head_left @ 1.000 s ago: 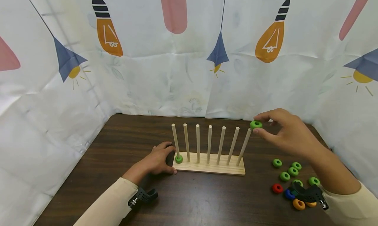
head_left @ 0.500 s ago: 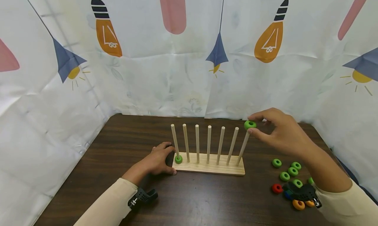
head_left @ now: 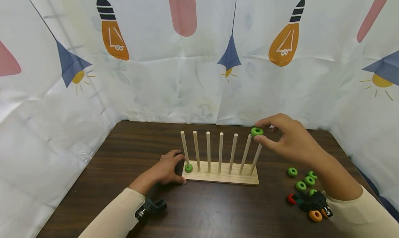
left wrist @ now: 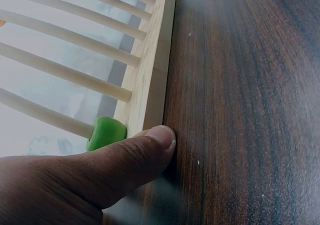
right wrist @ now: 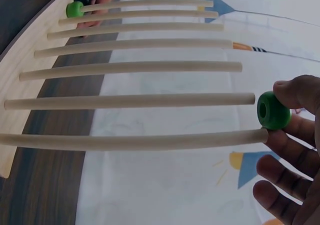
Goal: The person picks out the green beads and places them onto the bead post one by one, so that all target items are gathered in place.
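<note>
A wooden peg rack (head_left: pixel 218 177) with a row of upright pegs stands on the brown table. Its left end is held by my left hand (head_left: pixel 168 168), thumb at the front edge and fingers toward the back; the left wrist view shows the thumb (left wrist: pixel 135 152) against the base. One green ring (head_left: pixel 188 168) sits at the foot of the leftmost peg. Between thumb and forefinger, my right hand (head_left: pixel 288 136) pinches another green ring (head_left: pixel 257 131). In the right wrist view this held ring (right wrist: pixel 274 110) is beside the tips of the two rightmost pegs, on neither.
Several loose green rings (head_left: pixel 300 186) lie on the table (head_left: pixel 199 213) at the right, with a red ring (head_left: pixel 291 199) and orange rings (head_left: pixel 315 216) nearer me. My right wrist strap partly covers them. A patterned white sheet (head_left: pixel 162 89) hangs behind the table.
My right hand has moved left with the green ring, from right of the rightmost peg, past its tip, to near the second peg from the right. My left hand has stayed still.
</note>
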`<action>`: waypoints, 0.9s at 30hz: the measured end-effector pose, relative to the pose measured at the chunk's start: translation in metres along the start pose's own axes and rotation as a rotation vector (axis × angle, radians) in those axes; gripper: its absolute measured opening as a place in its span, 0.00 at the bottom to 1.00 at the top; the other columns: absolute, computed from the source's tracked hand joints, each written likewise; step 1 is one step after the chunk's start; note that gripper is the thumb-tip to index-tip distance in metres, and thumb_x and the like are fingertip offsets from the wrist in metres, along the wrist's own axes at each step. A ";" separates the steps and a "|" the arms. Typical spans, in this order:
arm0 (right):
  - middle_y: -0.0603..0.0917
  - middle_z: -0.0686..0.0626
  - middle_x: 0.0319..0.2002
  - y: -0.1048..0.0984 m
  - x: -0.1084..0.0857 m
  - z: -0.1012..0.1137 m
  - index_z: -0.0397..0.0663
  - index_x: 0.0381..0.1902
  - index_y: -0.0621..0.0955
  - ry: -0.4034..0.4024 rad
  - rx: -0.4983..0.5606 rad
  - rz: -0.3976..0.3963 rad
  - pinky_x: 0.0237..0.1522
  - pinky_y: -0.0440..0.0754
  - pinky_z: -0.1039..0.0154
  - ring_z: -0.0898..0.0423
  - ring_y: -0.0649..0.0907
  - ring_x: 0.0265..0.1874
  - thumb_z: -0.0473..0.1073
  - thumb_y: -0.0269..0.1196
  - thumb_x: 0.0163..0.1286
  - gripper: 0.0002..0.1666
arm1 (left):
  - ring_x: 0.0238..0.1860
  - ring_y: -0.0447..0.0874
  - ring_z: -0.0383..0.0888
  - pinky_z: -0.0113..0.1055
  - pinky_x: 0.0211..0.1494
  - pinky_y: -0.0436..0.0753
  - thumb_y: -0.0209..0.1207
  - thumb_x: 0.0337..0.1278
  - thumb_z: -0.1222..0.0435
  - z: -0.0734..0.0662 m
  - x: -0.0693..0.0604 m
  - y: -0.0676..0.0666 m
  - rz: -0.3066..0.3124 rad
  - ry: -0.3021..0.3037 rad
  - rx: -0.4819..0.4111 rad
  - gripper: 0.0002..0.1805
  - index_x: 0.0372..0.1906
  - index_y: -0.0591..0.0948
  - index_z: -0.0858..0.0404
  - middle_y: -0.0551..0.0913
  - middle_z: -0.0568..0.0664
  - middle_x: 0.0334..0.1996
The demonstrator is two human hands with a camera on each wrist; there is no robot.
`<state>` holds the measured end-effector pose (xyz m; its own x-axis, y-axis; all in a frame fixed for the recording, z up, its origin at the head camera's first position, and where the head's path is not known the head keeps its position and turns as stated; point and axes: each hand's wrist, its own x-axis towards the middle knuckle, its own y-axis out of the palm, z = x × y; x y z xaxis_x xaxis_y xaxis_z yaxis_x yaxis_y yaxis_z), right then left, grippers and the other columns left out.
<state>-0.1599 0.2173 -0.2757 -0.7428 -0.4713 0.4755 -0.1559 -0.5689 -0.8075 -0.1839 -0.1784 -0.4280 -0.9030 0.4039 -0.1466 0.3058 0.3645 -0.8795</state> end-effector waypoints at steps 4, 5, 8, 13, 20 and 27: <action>0.84 0.59 0.48 0.002 0.002 0.001 0.56 0.52 0.86 -0.001 0.008 0.009 0.41 0.76 0.58 0.58 0.78 0.42 0.43 0.75 0.64 0.18 | 0.74 0.59 0.66 0.67 0.73 0.53 0.82 0.42 0.52 0.000 0.000 0.000 -0.001 0.004 0.002 0.41 0.64 0.78 0.58 0.62 0.64 0.74; 0.84 0.59 0.48 0.003 0.003 0.001 0.56 0.52 0.86 -0.002 0.009 0.011 0.41 0.76 0.57 0.58 0.77 0.42 0.43 0.75 0.64 0.18 | 0.74 0.59 0.66 0.67 0.73 0.53 0.81 0.42 0.52 0.000 0.000 0.000 -0.001 0.006 0.003 0.41 0.64 0.78 0.58 0.62 0.64 0.74; 0.84 0.58 0.48 0.005 0.005 0.002 0.55 0.52 0.86 -0.011 0.014 0.012 0.41 0.77 0.57 0.58 0.77 0.42 0.42 0.75 0.64 0.18 | 0.74 0.59 0.66 0.67 0.73 0.54 0.81 0.42 0.52 0.001 0.001 0.000 0.000 0.006 0.003 0.41 0.64 0.78 0.58 0.62 0.64 0.74; 0.83 0.59 0.46 0.008 0.008 0.005 0.54 0.52 0.86 -0.032 0.032 0.017 0.40 0.78 0.58 0.60 0.77 0.41 0.41 0.75 0.64 0.19 | 0.74 0.58 0.66 0.67 0.73 0.53 0.81 0.42 0.52 0.001 0.000 0.000 0.000 0.004 0.000 0.41 0.64 0.78 0.58 0.62 0.64 0.74; 0.84 0.58 0.47 0.013 0.013 0.008 0.54 0.52 0.86 -0.042 0.052 0.026 0.41 0.78 0.57 0.60 0.78 0.41 0.41 0.75 0.64 0.18 | 0.74 0.59 0.66 0.67 0.73 0.53 0.81 0.42 0.52 0.000 0.000 0.000 -0.004 0.005 -0.004 0.42 0.64 0.77 0.58 0.62 0.64 0.74; 0.85 0.56 0.48 0.017 0.017 0.012 0.52 0.52 0.86 -0.025 0.075 0.050 0.43 0.79 0.53 0.57 0.79 0.44 0.42 0.75 0.65 0.18 | 0.74 0.59 0.65 0.67 0.73 0.54 0.82 0.41 0.52 0.001 0.000 0.001 -0.007 0.003 -0.002 0.42 0.64 0.77 0.58 0.63 0.64 0.74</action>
<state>-0.1676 0.1911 -0.2772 -0.7317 -0.5164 0.4450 -0.0695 -0.5929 -0.8023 -0.1844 -0.1790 -0.4294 -0.9040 0.4043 -0.1390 0.3003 0.3691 -0.8795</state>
